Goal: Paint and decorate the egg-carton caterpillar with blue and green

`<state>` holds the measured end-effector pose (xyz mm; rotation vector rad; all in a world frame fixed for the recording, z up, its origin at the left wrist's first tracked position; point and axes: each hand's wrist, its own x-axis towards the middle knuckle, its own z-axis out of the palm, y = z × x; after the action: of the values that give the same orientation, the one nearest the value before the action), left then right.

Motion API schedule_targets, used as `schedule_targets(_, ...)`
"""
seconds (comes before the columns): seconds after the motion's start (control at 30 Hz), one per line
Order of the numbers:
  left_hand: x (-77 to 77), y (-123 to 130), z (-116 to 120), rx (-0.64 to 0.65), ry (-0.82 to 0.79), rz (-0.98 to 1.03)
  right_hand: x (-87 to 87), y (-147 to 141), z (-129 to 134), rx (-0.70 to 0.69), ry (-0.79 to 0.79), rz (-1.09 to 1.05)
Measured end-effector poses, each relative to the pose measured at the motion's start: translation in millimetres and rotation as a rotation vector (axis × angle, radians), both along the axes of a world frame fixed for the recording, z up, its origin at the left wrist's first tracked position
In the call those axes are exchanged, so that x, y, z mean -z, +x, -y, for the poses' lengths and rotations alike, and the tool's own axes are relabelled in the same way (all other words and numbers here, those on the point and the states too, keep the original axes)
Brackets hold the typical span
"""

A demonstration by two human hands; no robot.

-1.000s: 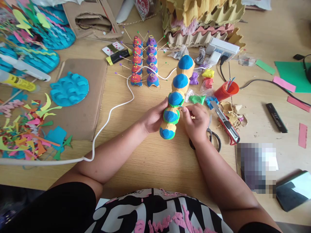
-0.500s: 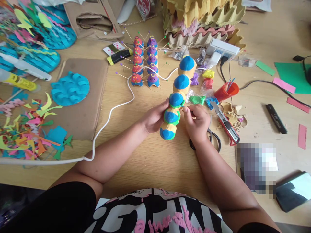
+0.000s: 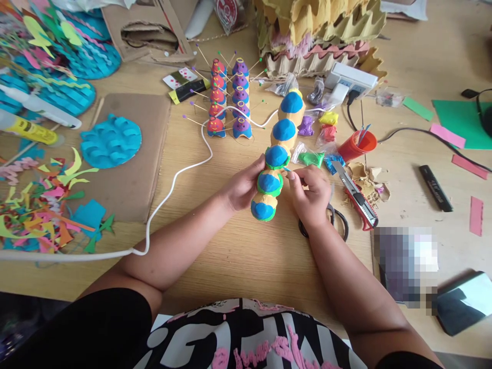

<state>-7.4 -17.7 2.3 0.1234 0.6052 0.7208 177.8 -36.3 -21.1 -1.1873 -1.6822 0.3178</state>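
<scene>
My left hand (image 3: 246,182) is closed around the left side of an egg-carton strip (image 3: 283,132), a row of bumps with blue caps on tan card. Green clay edges the bumps nearest me. In a pinch between thumb and fingers, my right hand (image 3: 311,192) has a thin blue stick (image 3: 286,169); its tip is at the green edge of the middle bump. Most of the stick is hidden by the fingers. Just beyond that hand lies a bag of green clay (image 3: 308,156), with blue clay (image 3: 333,164) beside it. Black-handled scissors (image 3: 340,225) lie partly under my right wrist.
Red and purple egg-carton figures (image 3: 229,97) with pins stand behind a white cable (image 3: 175,179). To the right are a red cup (image 3: 357,146), a utility knife (image 3: 357,197) and a power adapter (image 3: 351,79). Paper scraps (image 3: 46,205) and cardboard (image 3: 126,189) lie left.
The egg-carton strip has shifted slightly left and tilted a little. My right hand has moved slightly left with it, and the blue stick's tip now shows against the green edge.
</scene>
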Motion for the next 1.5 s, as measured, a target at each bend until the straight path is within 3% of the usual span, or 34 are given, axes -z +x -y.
schedule_targets(0.43,-3.3,-1,2,0.073,0.064,-0.018,-0.5,-1,-1,0.050,-0.015,-0.031)
schedule_targets(0.73,-2.5,-2,1,0.093,0.027,0.013,-1.6,0,-1,0.060,-0.036,-0.031)
schedule_targets(1.2,0.1,-3,-1,0.077,0.013,-0.005,-2.1,0,0,-0.012,0.000,-0.095)
schedule_targets(1.5,-12.3,-4,1,0.115,-0.002,-0.057,-1.7,0,0,0.008,0.006,-0.119)
